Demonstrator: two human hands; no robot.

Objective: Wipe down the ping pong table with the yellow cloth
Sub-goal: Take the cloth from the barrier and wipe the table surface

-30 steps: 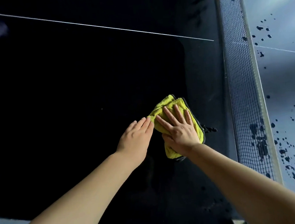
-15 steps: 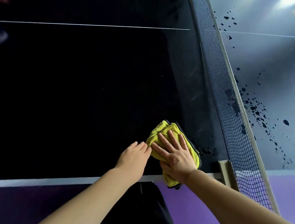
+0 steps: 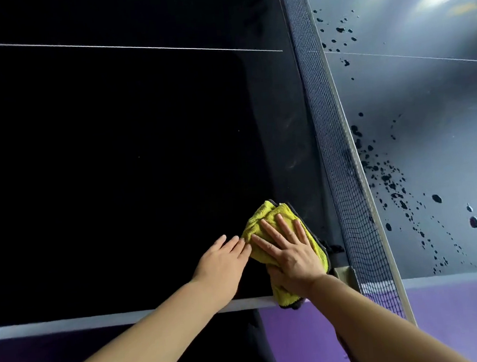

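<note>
The dark, glossy ping pong table (image 3: 116,177) lay leftmost. The left hand (image 3: 221,266) rested flat, fingers straight, touching the folded yellow microfibre cloth (image 3: 275,218) at the near edge. The right hand (image 3: 291,255) pressed it, fingers spread, beside the black mesh net (image 3: 335,149).

a dark ping pong table (image 3: 114,162) seen from above, its pale near edge (image 3: 71,325) along the bottom. a thin white line (image 3: 133,47) crosses the left half. a net (image 3: 328,132) divides it; the glare-lit right half is spattered with dark droplets (image 3: 387,179). a folded yellow cloth (image 3: 281,217) lies just beside the net, overhanging the near edge, under a flat right hand (image 3: 290,255). a left hand (image 3: 221,264) lies flat on the bare surface, fingertips touching the cloth.
</note>
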